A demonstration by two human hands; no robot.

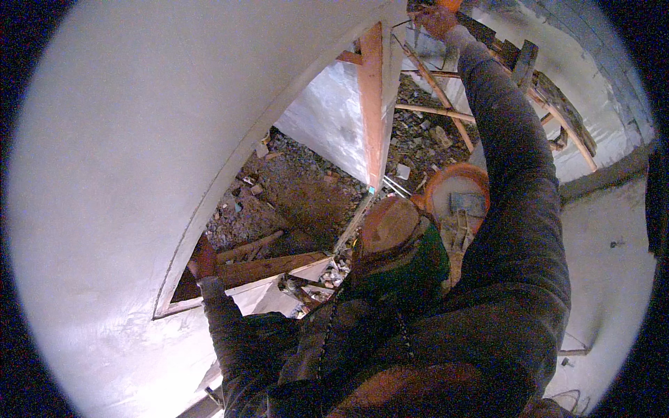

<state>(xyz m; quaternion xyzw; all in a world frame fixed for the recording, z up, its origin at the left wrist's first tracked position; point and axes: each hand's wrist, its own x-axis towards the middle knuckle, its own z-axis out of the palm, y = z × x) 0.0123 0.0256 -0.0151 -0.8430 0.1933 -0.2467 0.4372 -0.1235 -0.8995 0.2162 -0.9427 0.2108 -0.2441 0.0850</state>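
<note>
Reaching far up to the top of the view, the right hand (437,19) has its fingers closed on a small orange thing (449,4), mostly cut off by the rim, so its long axis cannot be told; it sits just above the fingers. Lower left, the left hand (203,259) rests on a wooden plank (268,268) running left to right at the white wall's (139,153) edge; whether its fingers are curled or flat cannot be told

1. I see the wall (104,174) left of the window opening (293,195).
2. Below the opening lies rubble (293,188).
3. Right of the opening sits a bucket (456,191), with scaffold poles (435,90) behind it.
</note>
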